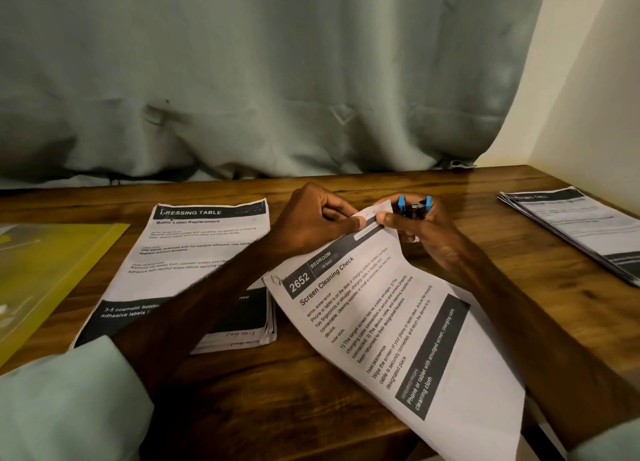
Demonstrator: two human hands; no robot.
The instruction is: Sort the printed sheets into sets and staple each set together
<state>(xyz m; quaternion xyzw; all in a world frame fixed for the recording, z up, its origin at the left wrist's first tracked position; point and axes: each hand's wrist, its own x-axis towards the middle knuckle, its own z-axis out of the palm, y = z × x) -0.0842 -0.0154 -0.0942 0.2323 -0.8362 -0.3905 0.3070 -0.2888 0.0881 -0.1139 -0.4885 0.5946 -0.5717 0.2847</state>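
A set of printed sheets headed "Screen Cleaning Check" [391, 325] lies slanted across the wooden table [311, 391], its top corner lifted. My left hand [311, 218] pinches that corner between thumb and fingers. My right hand [422, 228] also touches the corner with its thumb while holding a small blue and black stapler [414, 207] just behind the paper. A stack headed "Dressing Table" [194, 263] lies flat to the left, partly under my left forearm. Another stack of printed sheets [575, 228] rests at the far right.
A yellow plastic folder [45, 273] lies at the table's left edge. A grey-green curtain [277, 79] hangs along the back of the table, and a pale wall [588, 79] closes the right side.
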